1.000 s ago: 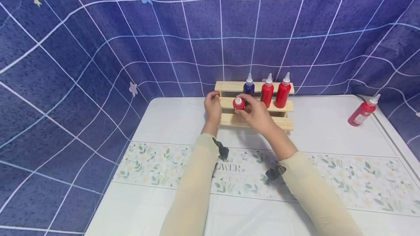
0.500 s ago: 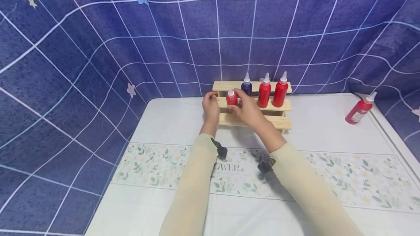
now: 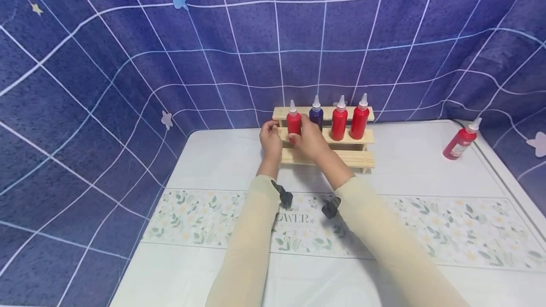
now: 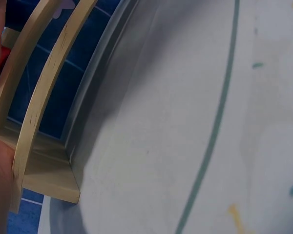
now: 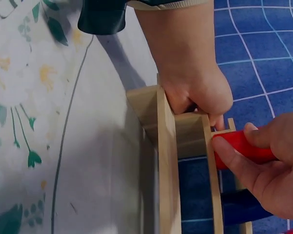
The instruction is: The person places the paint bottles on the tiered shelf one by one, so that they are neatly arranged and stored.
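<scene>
A three-tier wooden rack (image 3: 328,158) stands at the back of the table. At its left end my left hand (image 3: 270,143) grips the frame, with fingers curled behind the wood; the right wrist view shows this left hand (image 5: 195,92) against the end piece. My right hand (image 3: 313,141) holds a red squeeze bottle (image 3: 294,122) between thumb and fingers, upright at the middle tier's left end. In the right wrist view the thumb and fingers pinch the red bottle (image 5: 244,146) near its base. A dark blue bottle (image 3: 316,113) stands just right of it.
Two more red bottles, a nearer one (image 3: 339,124) and one farther right (image 3: 359,122), stand on the middle tier. Another red bottle (image 3: 460,142) leans at the table's right side. A blue gridded curtain (image 3: 239,37) hangs behind. A floral strip (image 3: 192,217) crosses the white table.
My right hand has moved left with the red bottle, which has gone from tipped toward the camera to upright on the rack. The left hand stays at the rack's end.
</scene>
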`<state>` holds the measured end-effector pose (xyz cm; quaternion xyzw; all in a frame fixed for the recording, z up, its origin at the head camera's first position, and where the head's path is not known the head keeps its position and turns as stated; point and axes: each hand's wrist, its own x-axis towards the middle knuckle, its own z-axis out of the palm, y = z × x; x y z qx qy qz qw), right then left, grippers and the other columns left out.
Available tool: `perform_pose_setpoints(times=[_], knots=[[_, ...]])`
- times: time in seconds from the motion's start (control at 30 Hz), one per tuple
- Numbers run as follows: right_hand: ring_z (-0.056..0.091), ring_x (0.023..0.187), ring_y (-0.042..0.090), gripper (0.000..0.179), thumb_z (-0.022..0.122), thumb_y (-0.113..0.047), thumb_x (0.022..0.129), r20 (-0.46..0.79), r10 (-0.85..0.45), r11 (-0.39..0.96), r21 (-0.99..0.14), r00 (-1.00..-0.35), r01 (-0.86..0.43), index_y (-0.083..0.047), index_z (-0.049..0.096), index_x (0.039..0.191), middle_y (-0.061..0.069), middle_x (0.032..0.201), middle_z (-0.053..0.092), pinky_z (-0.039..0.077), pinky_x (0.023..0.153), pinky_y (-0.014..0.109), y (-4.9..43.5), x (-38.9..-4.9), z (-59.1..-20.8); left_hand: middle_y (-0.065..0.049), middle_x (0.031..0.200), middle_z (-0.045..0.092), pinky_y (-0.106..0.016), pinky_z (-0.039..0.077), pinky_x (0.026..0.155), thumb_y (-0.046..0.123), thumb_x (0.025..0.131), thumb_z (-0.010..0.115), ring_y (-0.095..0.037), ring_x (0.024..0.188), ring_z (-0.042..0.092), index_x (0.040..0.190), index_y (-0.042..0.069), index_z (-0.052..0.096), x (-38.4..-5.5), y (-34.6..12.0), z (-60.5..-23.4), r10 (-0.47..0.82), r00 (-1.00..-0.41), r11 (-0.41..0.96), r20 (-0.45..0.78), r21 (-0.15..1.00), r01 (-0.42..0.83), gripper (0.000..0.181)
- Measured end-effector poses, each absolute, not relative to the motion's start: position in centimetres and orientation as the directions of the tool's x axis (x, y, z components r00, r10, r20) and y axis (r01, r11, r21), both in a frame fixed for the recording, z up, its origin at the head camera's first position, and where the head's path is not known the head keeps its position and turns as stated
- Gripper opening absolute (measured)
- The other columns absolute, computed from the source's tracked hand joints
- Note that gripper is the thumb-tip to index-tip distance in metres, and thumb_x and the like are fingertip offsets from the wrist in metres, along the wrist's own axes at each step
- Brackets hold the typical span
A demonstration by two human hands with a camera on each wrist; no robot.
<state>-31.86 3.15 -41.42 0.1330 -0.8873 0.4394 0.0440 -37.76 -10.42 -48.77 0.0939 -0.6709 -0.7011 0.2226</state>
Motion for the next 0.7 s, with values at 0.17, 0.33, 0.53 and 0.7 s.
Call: perform_pose_setpoints(times=[0.17,0.33,0.53,0.7], knots=[[0.066,0.127,0.040,0.063,0.071,-0.014,0.101,0.184,-0.165,0.601,-0.760,-0.969,-0.247,0.003,0.038,0.152,0.028,0.134,0.066,0.053,0.114,0.052,2.0,-32.3,-41.8,-0.020,0.123,0.068,-0.038,0.053,0.105,0.000,0.105,0.050,-0.022,0.113,0.061,0.115,-0.005,0.067,-37.7,-10.6,-48.6,-0.440,-0.882,0.009,0.166,0.983,0.181,0.021],[0.068,0.122,0.042,0.059,0.070,-0.011,0.100,0.192,-0.130,0.626,-0.745,-0.973,-0.231,0.003,0.039,0.148,0.026,0.128,0.067,0.056,0.109,0.053,1.0,-32.5,-42.5,-0.020,0.121,0.069,-0.040,0.053,0.107,-0.001,0.103,0.052,-0.024,0.114,0.062,0.114,-0.006,0.068,-37.7,-10.7,-48.8,-0.444,-0.878,0.019,0.178,0.982,0.189,0.020],[0.069,0.120,0.044,0.057,0.068,-0.014,0.101,0.187,-0.095,0.635,-0.745,-0.978,-0.205,0.001,0.039,0.148,0.025,0.126,0.067,0.057,0.107,0.054,0.2,-32.7,-43.2,-0.020,0.122,0.069,-0.042,0.051,0.109,0.001,0.103,0.052,-0.026,0.115,0.061,0.114,-0.005,0.068,-37.9,-10.8,-49.0,-0.451,-0.873,0.026,0.184,0.981,0.194,0.020],[0.070,0.118,0.044,0.055,0.069,-0.016,0.101,0.191,-0.063,0.633,-0.751,-0.979,-0.188,0.001,0.042,0.146,0.026,0.126,0.069,0.057,0.105,0.055,0.1,-33.0,-43.8,-0.018,0.123,0.069,-0.041,0.051,0.110,0.001,0.103,0.052,-0.024,0.116,0.061,0.114,-0.003,0.068,-38.0,-10.7,-49.0,-0.445,-0.879,0.022,0.173,0.983,0.182,0.019]])
